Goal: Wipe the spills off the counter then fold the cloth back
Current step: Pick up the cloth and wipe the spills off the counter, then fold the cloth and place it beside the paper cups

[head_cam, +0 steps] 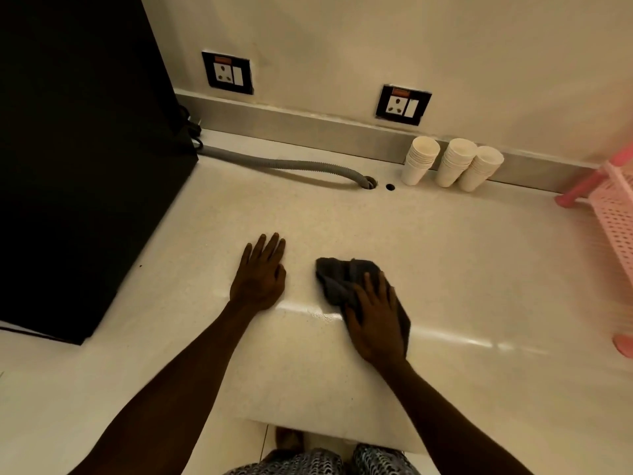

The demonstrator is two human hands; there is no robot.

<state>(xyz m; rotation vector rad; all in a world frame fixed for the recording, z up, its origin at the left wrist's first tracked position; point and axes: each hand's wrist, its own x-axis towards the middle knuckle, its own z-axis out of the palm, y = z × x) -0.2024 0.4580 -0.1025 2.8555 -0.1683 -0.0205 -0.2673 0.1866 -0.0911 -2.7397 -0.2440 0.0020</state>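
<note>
The dark cloth (339, 279) lies bunched at the desk's (462, 255) front edge, pinned under the right hand (375, 323), fingers spread flat to press it for wiping. Just left of the cloth, the left hand (260, 275) rests open, palm down, likely bracing.

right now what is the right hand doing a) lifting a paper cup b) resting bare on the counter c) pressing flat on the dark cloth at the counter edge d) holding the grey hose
c: the right hand lies palm down on the cloth at the counter edge.
</note>
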